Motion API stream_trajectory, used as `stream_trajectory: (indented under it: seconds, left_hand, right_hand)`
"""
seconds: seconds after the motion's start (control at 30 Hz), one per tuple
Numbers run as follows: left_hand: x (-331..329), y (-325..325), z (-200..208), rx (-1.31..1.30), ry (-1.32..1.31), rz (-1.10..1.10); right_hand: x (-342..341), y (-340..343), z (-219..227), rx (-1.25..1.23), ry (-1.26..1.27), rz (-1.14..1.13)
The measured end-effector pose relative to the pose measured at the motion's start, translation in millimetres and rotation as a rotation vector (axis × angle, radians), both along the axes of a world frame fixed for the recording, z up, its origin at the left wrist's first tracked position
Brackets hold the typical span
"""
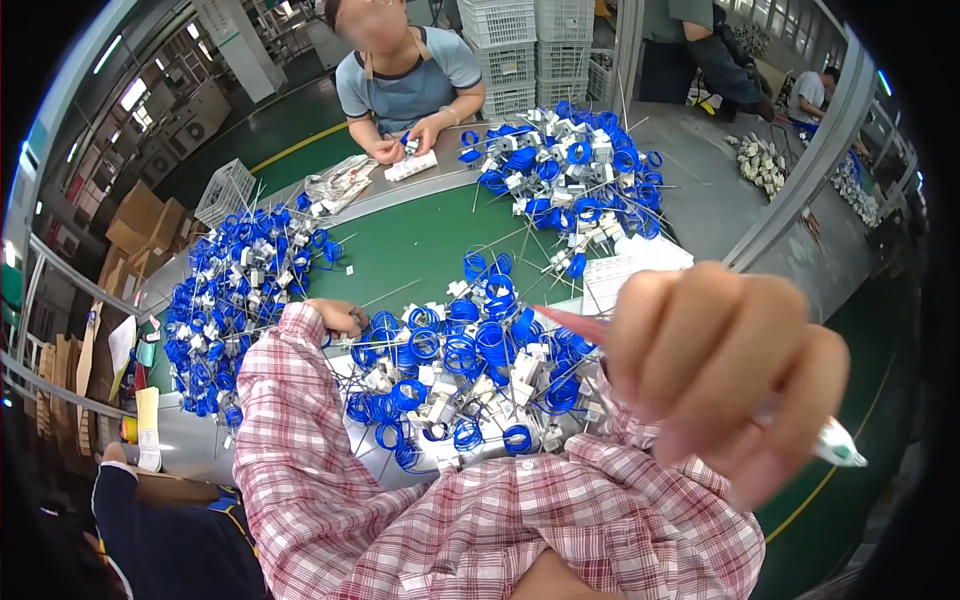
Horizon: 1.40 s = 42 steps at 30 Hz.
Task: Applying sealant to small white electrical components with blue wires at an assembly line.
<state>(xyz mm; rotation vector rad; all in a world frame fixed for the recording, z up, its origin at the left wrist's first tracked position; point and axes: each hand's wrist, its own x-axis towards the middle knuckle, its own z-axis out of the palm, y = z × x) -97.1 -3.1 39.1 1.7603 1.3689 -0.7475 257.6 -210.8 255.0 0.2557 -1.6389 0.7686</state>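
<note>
My right hand [725, 370] is raised close to the camera at the right, its fingers closed around a slim object. A pink pointed end [572, 324] of it sticks out to the left, and a white tip with a little green [840, 443] shows below the hand. What lies between is hidden by the fingers. My left hand [338, 316] rests low at the left edge of the near pile of blue coiled wires with white blocks [460, 350]. Its fingers are curled and partly hidden, and I cannot make out what they hold.
More blue coils with white blocks heap at the left [240, 280] and far right [580, 170] around a green mat [420, 240]. A co-worker [410, 90] across the table handles a small blue-and-white part. Paper sheets [630, 270] lie beyond my right hand. Grey crates [500, 60] stand behind.
</note>
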Motion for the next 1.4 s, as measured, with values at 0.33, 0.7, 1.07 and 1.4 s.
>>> stream_trajectory:
  seconds: [0.33,0.7,1.07,1.4]
  left_hand:
    - [-15.7,-28.6,39.5,0.61,-0.383,-0.075]
    - [53.5,-91.2,134.7,0.704,-1.641,0.436]
    - [58.7,-163.1,130.8,0.611,-2.047,1.167]
    - [21.0,-165.7,88.1,0.35,-2.261,0.971]
  right_hand:
    - [-9.9,-19.9,68.9,0.087,-0.373,0.006]
    - [21.7,25.0,108.4,0.228,-0.464,-0.055]
    - [5.5,83.2,61.2,0.084,-0.22,0.198]
    - [4.1,112.1,-39.5,-0.392,0.289,-0.167]
